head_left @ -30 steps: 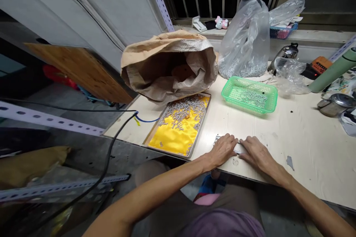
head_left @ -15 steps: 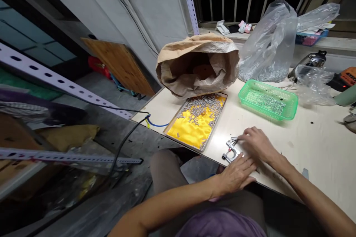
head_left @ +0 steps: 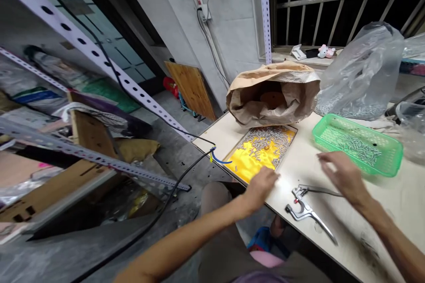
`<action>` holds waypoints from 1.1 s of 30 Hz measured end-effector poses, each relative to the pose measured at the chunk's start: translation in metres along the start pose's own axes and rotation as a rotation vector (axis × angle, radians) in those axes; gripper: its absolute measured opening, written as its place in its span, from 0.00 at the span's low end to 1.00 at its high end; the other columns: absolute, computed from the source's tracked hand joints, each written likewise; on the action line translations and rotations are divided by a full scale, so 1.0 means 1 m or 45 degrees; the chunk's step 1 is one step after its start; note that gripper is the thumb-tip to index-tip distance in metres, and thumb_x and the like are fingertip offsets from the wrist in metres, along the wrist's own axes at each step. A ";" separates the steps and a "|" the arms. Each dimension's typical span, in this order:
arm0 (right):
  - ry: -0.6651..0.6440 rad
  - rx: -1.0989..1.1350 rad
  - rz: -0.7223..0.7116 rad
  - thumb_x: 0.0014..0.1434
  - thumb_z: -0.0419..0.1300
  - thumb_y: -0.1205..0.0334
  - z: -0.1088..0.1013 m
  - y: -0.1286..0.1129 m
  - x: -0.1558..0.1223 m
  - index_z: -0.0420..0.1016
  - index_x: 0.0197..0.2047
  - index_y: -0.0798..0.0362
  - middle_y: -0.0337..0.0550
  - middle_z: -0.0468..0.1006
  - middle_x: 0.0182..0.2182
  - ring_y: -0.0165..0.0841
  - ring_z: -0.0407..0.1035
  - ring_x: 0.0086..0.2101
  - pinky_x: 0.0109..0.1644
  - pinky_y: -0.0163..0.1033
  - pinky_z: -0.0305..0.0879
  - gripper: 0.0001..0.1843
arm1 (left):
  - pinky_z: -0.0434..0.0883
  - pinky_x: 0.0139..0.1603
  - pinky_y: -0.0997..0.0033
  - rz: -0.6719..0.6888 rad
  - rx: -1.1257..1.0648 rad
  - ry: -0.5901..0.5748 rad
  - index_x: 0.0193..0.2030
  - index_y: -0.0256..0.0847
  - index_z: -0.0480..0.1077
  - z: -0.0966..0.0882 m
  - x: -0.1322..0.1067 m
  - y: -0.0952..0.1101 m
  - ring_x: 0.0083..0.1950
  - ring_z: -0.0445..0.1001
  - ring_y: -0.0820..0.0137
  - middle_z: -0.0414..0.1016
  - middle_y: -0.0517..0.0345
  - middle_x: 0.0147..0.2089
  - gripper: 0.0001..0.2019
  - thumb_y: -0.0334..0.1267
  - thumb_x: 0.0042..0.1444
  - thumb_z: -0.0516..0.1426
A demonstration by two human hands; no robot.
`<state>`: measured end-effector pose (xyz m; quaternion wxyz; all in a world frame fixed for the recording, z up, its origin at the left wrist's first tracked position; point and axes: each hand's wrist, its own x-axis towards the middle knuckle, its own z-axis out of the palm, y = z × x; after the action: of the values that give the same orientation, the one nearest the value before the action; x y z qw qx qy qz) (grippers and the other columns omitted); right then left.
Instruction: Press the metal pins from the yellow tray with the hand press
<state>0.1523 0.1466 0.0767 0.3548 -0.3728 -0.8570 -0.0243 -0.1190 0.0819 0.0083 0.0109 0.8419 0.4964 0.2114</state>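
Note:
My left hand (head_left: 260,189) is at the front right edge of the shallow tray (head_left: 282,159), its fingers curled together; what they hold, if anything, is hidden. In the tray, small silver metal pieces (head_left: 265,135) lie on a yellow cloth (head_left: 245,163). My right hand (head_left: 345,177), smeared by motion, hovers over the table just before the green basket (head_left: 320,130); its fingers look apart, with nothing visible in them. Between and below both hands, metal hand pliers (head_left: 303,208) with a spring and spread handles lie on the table, untouched.
A large brown paper sack (head_left: 275,117) stands open behind the tray. More small metal pieces (head_left: 360,148) lie in the basket, and a clear plastic bag (head_left: 365,70) stands behind it. A black cable (head_left: 169,192) reaches the table's left corner; perforated metal rails (head_left: 146,97) cross the left side.
Both hands have come off the pliers, which now lie alone. My left hand has moved to the tray, my right hand towards the basket. The camera has turned left.

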 end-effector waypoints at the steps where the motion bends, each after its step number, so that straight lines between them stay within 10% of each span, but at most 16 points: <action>1: 0.085 -0.115 0.061 0.63 0.49 0.57 -0.014 0.017 0.004 0.72 0.40 0.51 0.45 0.76 0.32 0.36 0.69 0.35 0.39 0.42 0.66 0.12 | 0.70 0.43 0.66 -0.090 0.081 -0.031 0.43 0.37 0.70 -0.006 0.004 -0.014 0.44 0.68 0.68 0.70 0.52 0.42 0.08 0.33 0.63 0.50; 7: 0.006 -0.582 0.255 0.63 0.37 0.40 -0.056 0.071 -0.007 0.73 0.44 0.49 0.52 0.72 0.29 0.46 0.68 0.33 0.36 0.51 0.66 0.31 | 0.67 0.42 0.68 -0.231 0.228 -0.411 0.35 0.38 0.70 -0.017 0.022 -0.068 0.45 0.64 0.65 0.68 0.52 0.39 0.09 0.32 0.63 0.49; 12: -0.082 -0.131 0.295 0.63 0.44 0.46 -0.036 0.018 -0.035 0.74 0.40 0.46 0.49 0.75 0.31 0.43 0.72 0.33 0.35 0.48 0.70 0.21 | 0.66 0.45 0.67 -0.225 0.049 -0.401 0.31 0.37 0.69 -0.012 0.029 -0.072 0.43 0.65 0.66 0.70 0.51 0.38 0.08 0.30 0.60 0.51; 21: -0.270 0.932 0.766 0.55 0.55 0.49 0.059 -0.087 0.020 0.73 0.37 0.52 0.43 0.79 0.30 0.34 0.73 0.30 0.33 0.39 0.69 0.16 | 0.67 0.27 0.77 -0.940 -0.937 -0.130 0.32 0.35 0.72 -0.030 0.026 -0.026 0.25 0.69 0.75 0.74 0.59 0.29 0.07 0.37 0.51 0.56; 33: -0.367 0.957 0.733 0.57 0.49 0.58 0.113 -0.120 0.044 0.70 0.27 0.52 0.39 0.74 0.22 0.30 0.69 0.23 0.27 0.34 0.64 0.13 | 0.71 0.30 0.77 -1.294 -1.515 0.050 0.29 0.32 0.71 -0.047 0.010 -0.022 0.24 0.69 0.78 0.70 0.63 0.22 0.09 0.35 0.46 0.64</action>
<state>-0.0135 0.1221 0.0461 0.3351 -0.4402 -0.7091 0.4372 -0.1508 0.0923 0.0497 0.5469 0.3601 0.6244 0.4260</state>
